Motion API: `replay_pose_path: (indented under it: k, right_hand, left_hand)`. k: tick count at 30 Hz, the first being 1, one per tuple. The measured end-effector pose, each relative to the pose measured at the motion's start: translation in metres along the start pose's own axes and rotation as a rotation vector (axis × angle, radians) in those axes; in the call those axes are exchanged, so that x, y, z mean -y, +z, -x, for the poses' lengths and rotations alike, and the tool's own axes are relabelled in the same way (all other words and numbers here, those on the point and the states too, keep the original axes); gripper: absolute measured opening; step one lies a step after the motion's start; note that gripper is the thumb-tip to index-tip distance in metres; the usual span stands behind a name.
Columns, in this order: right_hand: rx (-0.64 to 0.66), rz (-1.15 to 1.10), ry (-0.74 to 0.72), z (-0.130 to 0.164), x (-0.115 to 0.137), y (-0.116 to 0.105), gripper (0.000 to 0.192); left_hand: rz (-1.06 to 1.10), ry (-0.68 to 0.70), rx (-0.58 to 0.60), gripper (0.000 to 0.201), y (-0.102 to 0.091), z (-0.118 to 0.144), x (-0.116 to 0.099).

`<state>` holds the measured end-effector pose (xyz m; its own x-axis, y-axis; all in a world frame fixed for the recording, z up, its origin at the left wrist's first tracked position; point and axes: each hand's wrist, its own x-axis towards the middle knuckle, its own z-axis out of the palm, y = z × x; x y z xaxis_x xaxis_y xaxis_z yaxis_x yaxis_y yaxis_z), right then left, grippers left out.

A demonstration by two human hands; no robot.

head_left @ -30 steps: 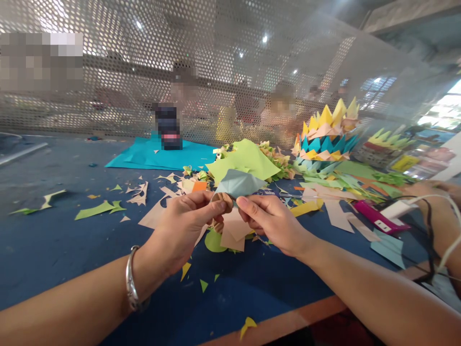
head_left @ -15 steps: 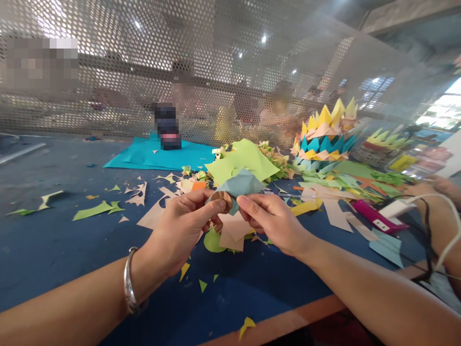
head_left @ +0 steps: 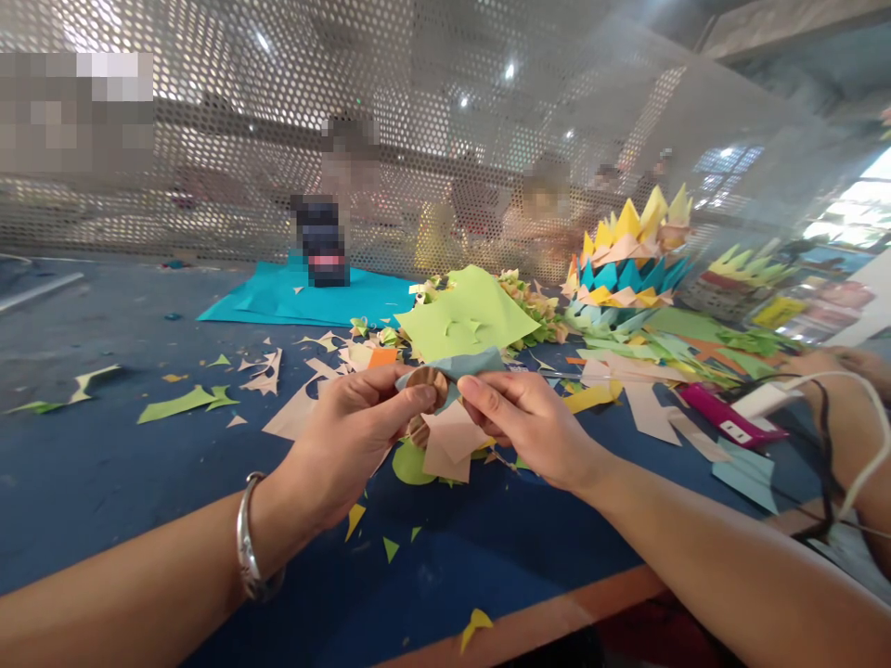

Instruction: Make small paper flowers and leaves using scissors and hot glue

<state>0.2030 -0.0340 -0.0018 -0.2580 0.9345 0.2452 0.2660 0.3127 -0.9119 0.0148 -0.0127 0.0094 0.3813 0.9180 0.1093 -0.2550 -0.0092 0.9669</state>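
Observation:
My left hand (head_left: 352, 436) and my right hand (head_left: 525, 422) meet above the blue table (head_left: 104, 464), both pinching one folded grey-blue paper piece (head_left: 473, 364). A small brown rolled paper coil (head_left: 424, 382) sits at my left thumb and forefinger, pressed against that piece. My left wrist wears a silver bangle (head_left: 247, 543). Right below the hands lie peach paper pieces (head_left: 449, 445) and a green round scrap (head_left: 409, 464).
A light green sheet (head_left: 470, 311) and a teal sheet (head_left: 292, 295) lie beyond the hands. A spiky multicoloured paper model (head_left: 630, 264) stands at right. A pink tool (head_left: 730, 422) and a white cable (head_left: 863, 408) lie far right. Paper scraps litter the table; perforated screen behind.
The grey-blue paper piece has tipped down and flatter between my fingers, so less of it stands above the hands. Both hands stay in nearly the same place.

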Motion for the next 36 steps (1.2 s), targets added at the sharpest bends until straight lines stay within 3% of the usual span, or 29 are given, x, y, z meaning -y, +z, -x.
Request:
replay_pose_path:
  k: [17, 36]
  right_hand:
    - [-0.005, -0.018, 0.006, -0.0001, -0.0035, -0.0011, 0.052]
    - [0.013, -0.057, 0.016, -0.0001, -0.0019, -0.0012, 0.052]
  left_hand:
    - [0.092, -0.076, 0.022, 0.006, -0.0037, -0.0027, 0.0013]
    - [0.024, -0.101, 0.081, 0.009, -0.0049, -0.0041, -0.0005]
